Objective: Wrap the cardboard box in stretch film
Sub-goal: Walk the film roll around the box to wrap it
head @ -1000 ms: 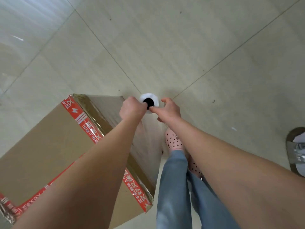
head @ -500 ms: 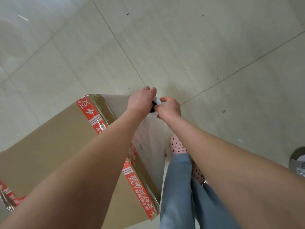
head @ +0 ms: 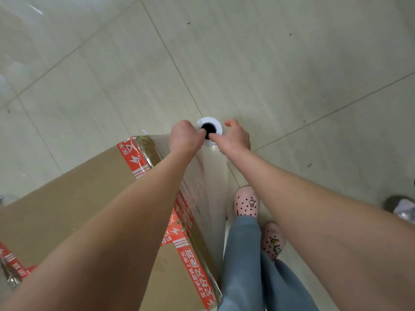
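— Why both hands on top?
— Your left hand [head: 184, 136] and right hand [head: 233, 138] each hook a curled finger into the core of the stretch film roll [head: 211, 120]. That probably lets it spin while you hold it upright just off the corner of the cardboard box [head: 67, 203]. The film [head: 208, 187] runs taut along the side facing your legs.
— What can't you make out?
— The roll's lower end, hidden behind your hands and the film. The frame also cuts off the box's near corner.

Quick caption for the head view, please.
Left hand and right hand hold the stretch film roll upright beside the cardboard box.
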Tool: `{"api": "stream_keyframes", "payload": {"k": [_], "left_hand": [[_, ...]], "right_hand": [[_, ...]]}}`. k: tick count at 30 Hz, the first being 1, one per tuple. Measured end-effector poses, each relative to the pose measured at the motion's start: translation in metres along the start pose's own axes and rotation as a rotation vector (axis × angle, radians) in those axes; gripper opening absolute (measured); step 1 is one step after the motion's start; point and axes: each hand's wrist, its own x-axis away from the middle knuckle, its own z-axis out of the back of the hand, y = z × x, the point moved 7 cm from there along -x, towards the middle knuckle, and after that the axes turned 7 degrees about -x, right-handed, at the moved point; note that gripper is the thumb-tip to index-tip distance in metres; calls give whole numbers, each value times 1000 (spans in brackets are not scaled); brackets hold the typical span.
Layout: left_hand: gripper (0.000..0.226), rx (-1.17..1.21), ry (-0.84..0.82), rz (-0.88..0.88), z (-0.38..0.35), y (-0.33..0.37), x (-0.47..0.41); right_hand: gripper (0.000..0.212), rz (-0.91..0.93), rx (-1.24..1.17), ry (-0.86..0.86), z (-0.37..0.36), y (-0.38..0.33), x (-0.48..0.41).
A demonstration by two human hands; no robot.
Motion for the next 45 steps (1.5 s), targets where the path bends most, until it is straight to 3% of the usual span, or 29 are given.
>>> {"api": "stream_keyframes", "payload": {"k": [2,4,9,12,19,25,32,35,40,45], "left_hand": [[30,97,-90,75,-3,-6,-2],[31,1,-154,45,-3,-5,-5],[45,-405,-92,-315,9,24,-11],[36,-578,-70,-423,6,39,-11],[18,-592,-60,-355,25,46,-28],[18,-481,-76,-220,38,36,-46],[14,-83,65,179,66,1,-51],[14,-3,40,310,66,-14,-53],[17,32,-86,317,62,-9,-61],[43,-123,-120,79,66,15,-64]], "right_hand": [[45,-2,-74,12,-8,-6,-1],[41,-15,-110,26,-13,-7,-3],[30,-43,-78,-10,-17,-7,-1],[26,-45,-48,-29,-16,-13,-5],[21,-48,54,-86,-21,-39,-14],[24,-1,255,-141,-27,-67,-21],[36,94,400,-142,-40,-113,-34],[38,78,419,-215,-51,-124,-42],[31,64,435,-260,-54,-134,-51],[35,45,491,-316,-54,-130,-46]]}}
